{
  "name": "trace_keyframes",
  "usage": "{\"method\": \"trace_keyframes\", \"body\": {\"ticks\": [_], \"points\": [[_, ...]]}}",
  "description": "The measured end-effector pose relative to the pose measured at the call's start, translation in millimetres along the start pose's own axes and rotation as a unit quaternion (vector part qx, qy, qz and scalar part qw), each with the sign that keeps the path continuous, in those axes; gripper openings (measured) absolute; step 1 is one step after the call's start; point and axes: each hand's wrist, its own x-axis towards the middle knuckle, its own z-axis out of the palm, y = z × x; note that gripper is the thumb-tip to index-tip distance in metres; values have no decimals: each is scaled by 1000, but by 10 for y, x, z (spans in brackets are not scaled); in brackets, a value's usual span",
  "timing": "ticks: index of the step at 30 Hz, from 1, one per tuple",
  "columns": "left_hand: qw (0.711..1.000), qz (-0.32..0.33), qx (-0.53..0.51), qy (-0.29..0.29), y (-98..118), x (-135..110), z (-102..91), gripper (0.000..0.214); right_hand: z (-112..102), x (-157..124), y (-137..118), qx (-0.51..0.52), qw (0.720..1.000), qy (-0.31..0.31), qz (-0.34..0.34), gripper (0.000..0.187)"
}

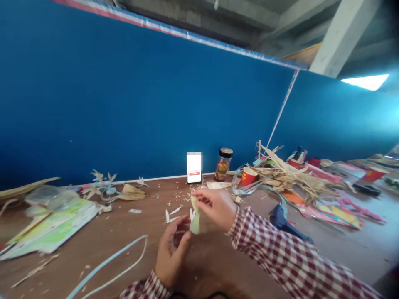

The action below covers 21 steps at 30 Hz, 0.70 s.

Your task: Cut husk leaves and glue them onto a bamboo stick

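Note:
My right hand [220,207] pinches the top of a small pale yellow-green husk figure [195,224], which is narrow in the middle and flares at its lower end. White petal-like pieces stick out at its left side. My left hand [172,249] is beside the flared end, fingers curved and thumb apart, with a gap between them; I cannot tell whether the fingertips touch the figure. Several white husk slivers [172,219] lie on the wooden table [124,232] just beyond my left hand.
A lit phone [194,176] and a black-lidded jar [223,165] stand by the blue partition [149,91]. To the right are a red paper cup [248,176], a dried husk pile [289,172] and a blue glue gun [285,222]. Pale blue cord [115,254] lies front left.

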Motion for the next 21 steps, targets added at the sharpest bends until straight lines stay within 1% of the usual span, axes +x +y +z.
{"method": "trace_keyframes", "body": {"ticks": [2, 5, 8, 10, 12, 13, 15, 16, 18, 20, 21], "points": [[1000, -5, -29, 0, 17, 2, 12, 43, 160, -50, -101, -15, 999, -32, -11, 26], [998, -29, -59, -1, -14, 16, 26, 34, 271, -26, -133, 2, 999, -35, 2, 24], [991, -74, -109, -32, -65, 42, 29, 28, 291, 67, -12, 76, 996, -22, 50, 22], [983, -109, -141, -36, -85, 65, 30, 29, 303, 104, 110, 142, 985, -16, 98, 24], [977, -137, -160, -6, -90, 85, 30, 30, 340, 85, 213, 194, 971, -1, 138, 27], [975, -147, -166, 14, -89, 91, 30, 30, 371, 52, 248, 203, 967, 11, 153, 30], [972, -151, -175, 45, -86, 95, 29, 28, 451, -48, 276, 186, 968, 27, 169, 39], [971, -149, -179, 52, -85, 93, 28, 27, 495, -104, 271, 169, 971, 24, 169, 43], [972, -141, -183, 53, -90, 82, 27, 25, 575, -200, 239, 154, 975, -8, 159, 46], [974, -140, -171, 53, -104, 69, 28, 25, 632, -249, 207, 168, 973, -43, 152, 35], [975, -142, -161, 53, -114, 65, 29, 25, 649, -253, 201, 178, 970, -46, 156, 26]]}}
